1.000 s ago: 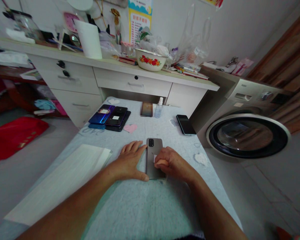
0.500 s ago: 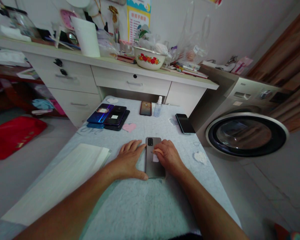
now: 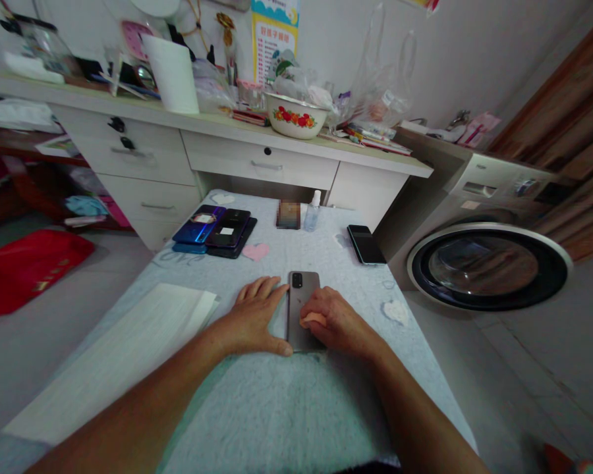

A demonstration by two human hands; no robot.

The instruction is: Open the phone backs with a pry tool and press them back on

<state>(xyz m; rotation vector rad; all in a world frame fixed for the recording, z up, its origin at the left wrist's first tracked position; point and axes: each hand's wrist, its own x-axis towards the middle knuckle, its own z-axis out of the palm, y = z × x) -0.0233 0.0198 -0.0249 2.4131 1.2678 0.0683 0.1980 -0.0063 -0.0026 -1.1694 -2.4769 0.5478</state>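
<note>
A grey phone (image 3: 298, 339) lies back up on the cloth-covered table (image 3: 277, 408), its camera block at the far left corner. My left hand (image 3: 259, 316) rests beside it, fingers spread, fingertips and thumb at the phone's left edge. My right hand (image 3: 337, 319) is closed round a small orange piece (image 3: 313, 318) that looks like a cloth or sponge, pressed on the lower half of the phone's back. The hand hides the phone's right side and part of the orange piece.
Several stacked phones (image 3: 227, 230) lie at the far left, a spray bottle (image 3: 311, 214) and a small pixelated object (image 3: 288, 214) at the far edge. A black phone (image 3: 366, 244) is at right, pale sheets (image 3: 118, 362) at left. A washing machine (image 3: 474, 191) stands beyond.
My right hand has moved down the phone's back, towards me, with the orange piece. A pale patch near its fingers no longer shows. My left hand stays in place.
</note>
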